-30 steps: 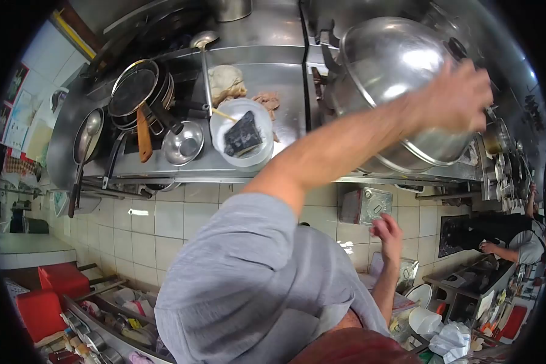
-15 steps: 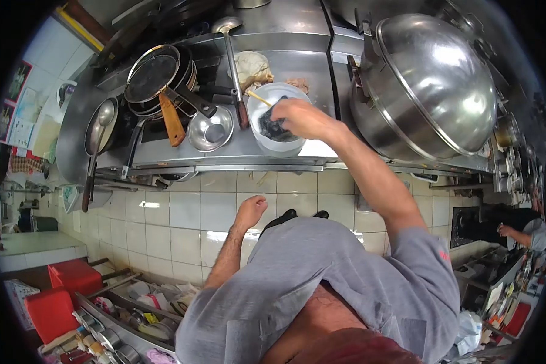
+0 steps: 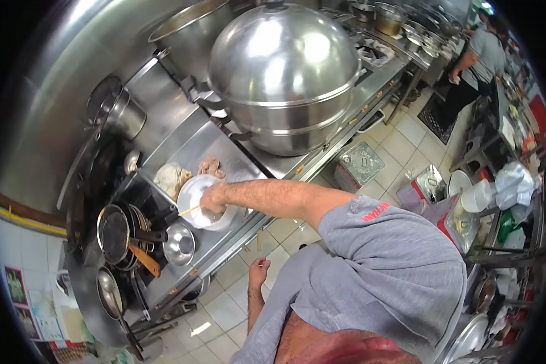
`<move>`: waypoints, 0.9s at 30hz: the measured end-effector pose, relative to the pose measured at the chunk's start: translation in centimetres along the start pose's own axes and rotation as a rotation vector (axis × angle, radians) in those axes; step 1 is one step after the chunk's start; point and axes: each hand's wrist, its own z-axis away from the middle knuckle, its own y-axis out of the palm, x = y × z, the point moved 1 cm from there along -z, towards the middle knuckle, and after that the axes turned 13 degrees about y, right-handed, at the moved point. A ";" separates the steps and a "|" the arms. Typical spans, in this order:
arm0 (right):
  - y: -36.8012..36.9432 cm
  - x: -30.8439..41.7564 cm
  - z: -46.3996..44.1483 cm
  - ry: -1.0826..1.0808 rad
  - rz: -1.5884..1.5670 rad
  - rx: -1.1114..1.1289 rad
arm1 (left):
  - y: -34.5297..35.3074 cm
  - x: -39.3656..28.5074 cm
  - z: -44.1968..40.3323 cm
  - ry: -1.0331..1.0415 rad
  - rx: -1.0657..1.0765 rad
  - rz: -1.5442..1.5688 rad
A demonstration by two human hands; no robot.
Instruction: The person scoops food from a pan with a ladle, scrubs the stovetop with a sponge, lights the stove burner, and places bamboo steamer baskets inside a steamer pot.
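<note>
My right hand (image 3: 213,199) is inside the mouth of a white plastic tub (image 3: 192,193) on the steel counter. Its fingers curl downward, and whatever they grip is hidden beneath them. A thin yellow stick (image 3: 189,210) crosses the tub's rim beside my fingers; I cannot tell whether the hand holds it. Behind the tub lie a pale, dough-like lump (image 3: 172,179) and a pinkish-brown piece that looks like meat (image 3: 211,167). My left hand (image 3: 258,270) hangs low over the floor, away from the counter, its fingers loosely curled with nothing visible in them.
A large domed steel steamer (image 3: 285,79) stands farther along the counter. Near the tub are a steel bowl (image 3: 179,244), stacked strainers and pans (image 3: 113,233), and a ladle (image 3: 107,282). Metal tins (image 3: 359,165) sit on the floor. Another person (image 3: 482,57) stands at the far right.
My view has turned to the right, bringing the steamer and the other person further in. My right hand stays at the tub; the dark material seen in it before is now hidden.
</note>
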 end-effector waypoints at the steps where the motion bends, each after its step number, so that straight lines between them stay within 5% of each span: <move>1: -0.1 -0.1 0.1 0.130 -0.112 -0.048 | 0.0 -0.1 -0.7 0.012 0.011 -0.014; 6: -0.3 -1.9 0.7 0.010 -0.774 -0.574 | 2.3 0.7 -3.3 -0.013 0.014 -0.040; 11: 2.5 -8.5 11.7 -0.087 -1.233 -0.619 | 7.9 -1.5 -3.3 -0.154 0.126 0.104; 13: 7.0 -13.4 17.0 0.050 -1.514 -0.508 | 11.2 -2.3 -2.4 -0.202 0.141 0.135; 15: 13.7 -19.8 21.9 0.399 -1.631 -0.632 | 15.1 1.3 -1.6 -0.483 0.290 0.078; 16: 17.7 -23.8 24.1 0.522 -1.855 -0.591 | 17.6 6.6 -2.4 0.065 0.739 -0.376; 17: 21.2 -27.3 26.9 0.650 -2.091 -0.623 | 19.9 8.0 -3.1 0.054 0.752 -0.374; 19: 25.2 -32.6 33.9 0.742 -2.415 -0.795 | 22.9 7.8 -3.3 0.510 0.753 -0.615; 21: 29.6 -38.6 37.7 0.810 -2.461 -1.057 | 25.1 5.8 -4.4 0.391 0.683 -0.413; 23: 29.8 -43.1 41.0 0.735 -2.455 -1.177 | 25.5 -1.1 -5.7 -0.061 0.486 -0.061; 25: 28.6 -47.8 42.4 0.677 -2.424 -1.192 | 24.4 -7.0 -7.1 -0.056 0.464 0.061; 27: 26.4 -52.7 42.8 0.921 -2.034 -1.338 | 25.2 -6.5 -10.5 -0.297 0.393 0.198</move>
